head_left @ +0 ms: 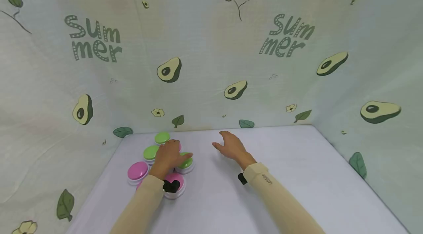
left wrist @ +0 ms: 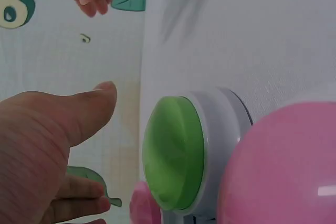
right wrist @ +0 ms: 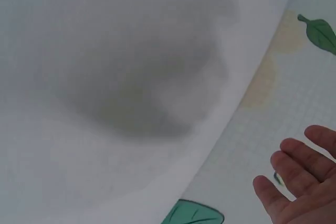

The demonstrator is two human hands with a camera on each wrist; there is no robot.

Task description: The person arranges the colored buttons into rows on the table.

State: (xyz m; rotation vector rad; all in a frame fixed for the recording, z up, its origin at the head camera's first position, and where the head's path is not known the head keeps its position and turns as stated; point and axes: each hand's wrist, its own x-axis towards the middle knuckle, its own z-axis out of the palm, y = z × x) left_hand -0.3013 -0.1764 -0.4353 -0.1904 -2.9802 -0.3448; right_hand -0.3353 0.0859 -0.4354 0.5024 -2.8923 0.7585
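Note:
Several round push buttons with domed tops on white bases stand grouped on the left of the table. Among them are a green button [head_left: 162, 138], another green button [head_left: 151, 152], a pink button [head_left: 137, 170] and a nearer pink button [head_left: 174, 182]. Over the group hovers my left hand [head_left: 169, 155], its thumb spread beside the right-hand green button [head_left: 186, 162]. In the left wrist view that hand [left wrist: 37, 150] holds nothing and appears apart from the green button [left wrist: 173, 153]. My right hand [head_left: 232, 146] hangs above the table with relaxed fingers, holding nothing; its shadow falls below.
The white tabletop [head_left: 297, 175] stretches to the right of the buttons. A cloth [head_left: 205, 36] printed with avocados, leaves and lettering hangs behind and at both sides of the table.

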